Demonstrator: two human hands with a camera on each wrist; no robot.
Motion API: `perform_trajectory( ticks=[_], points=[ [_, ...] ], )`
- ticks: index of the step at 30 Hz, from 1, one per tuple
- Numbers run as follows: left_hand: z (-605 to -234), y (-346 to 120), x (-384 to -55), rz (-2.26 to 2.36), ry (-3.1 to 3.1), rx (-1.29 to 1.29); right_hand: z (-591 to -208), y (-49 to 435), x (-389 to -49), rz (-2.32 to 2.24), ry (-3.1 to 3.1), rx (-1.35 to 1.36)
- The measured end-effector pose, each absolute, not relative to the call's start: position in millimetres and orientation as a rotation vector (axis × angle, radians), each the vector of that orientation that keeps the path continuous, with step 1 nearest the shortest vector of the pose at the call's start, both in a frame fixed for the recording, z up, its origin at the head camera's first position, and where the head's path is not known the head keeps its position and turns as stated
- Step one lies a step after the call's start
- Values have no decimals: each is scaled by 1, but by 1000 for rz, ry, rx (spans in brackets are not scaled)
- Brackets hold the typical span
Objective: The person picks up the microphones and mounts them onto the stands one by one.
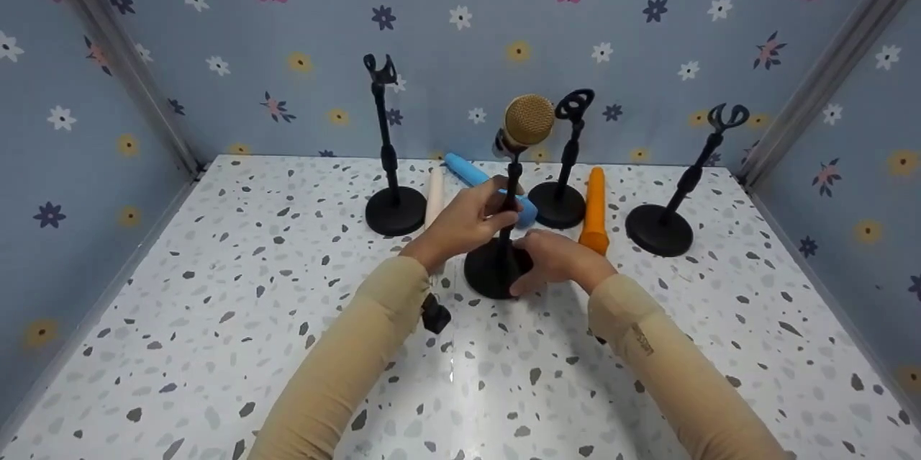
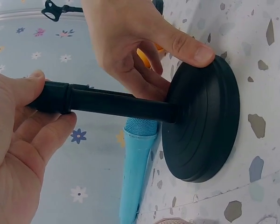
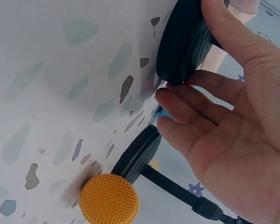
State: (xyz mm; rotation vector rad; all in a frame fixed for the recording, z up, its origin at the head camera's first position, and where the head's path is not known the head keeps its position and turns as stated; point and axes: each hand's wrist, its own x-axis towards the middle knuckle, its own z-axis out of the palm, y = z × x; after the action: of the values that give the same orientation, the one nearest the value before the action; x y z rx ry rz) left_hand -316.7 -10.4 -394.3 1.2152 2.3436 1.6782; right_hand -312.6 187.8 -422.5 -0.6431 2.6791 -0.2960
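A black tabletop microphone stand [image 1: 496, 269] with a round base is upright in the middle of the table, bearing a gold-headed microphone [image 1: 529, 120] at its top. My left hand [image 1: 468, 219] grips its pole; in the left wrist view the thumb and fingers [image 2: 53, 133] pinch the thicker collar. At the base, my right hand [image 1: 557, 258] holds the right edge. The right wrist view has its thumb [image 3: 228, 30] over the base and the fingertips at the rim. Behind the left hand lies a blue microphone [image 1: 468, 170], partly hidden.
A black stand with a bare clip [image 1: 394, 209] stands back left, another [image 1: 556, 204] behind the gold microphone, a third [image 1: 658, 230] at right. A pale microphone [image 1: 434, 194] and an orange microphone [image 1: 594, 208] lie between them. Patterned walls [image 1: 460, 50] border the speckled table [image 1: 216, 287].
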Motion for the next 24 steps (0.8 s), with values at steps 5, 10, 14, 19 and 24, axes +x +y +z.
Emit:
perform_trajectory(
  ticks=[5,10,14,19,24],
  points=[
    [-396,-11,-316,1739,2324,1187,-422,185,-312,-327,2670,-611],
    [-395,-11,-316,1753,2369,1166,-421,184,-313,-353,2665,-605],
    [-396,-9,-316,1750,2446,1149,-422,185,-314,-360,2664,-580],
    [-396,-4,-310,1698,2585,1095,-427,188,-313,-386,2677,-580],
    [-397,0,-304,1652,2669,1051,-432,193,-309,-451,2686,-569]
  ],
)
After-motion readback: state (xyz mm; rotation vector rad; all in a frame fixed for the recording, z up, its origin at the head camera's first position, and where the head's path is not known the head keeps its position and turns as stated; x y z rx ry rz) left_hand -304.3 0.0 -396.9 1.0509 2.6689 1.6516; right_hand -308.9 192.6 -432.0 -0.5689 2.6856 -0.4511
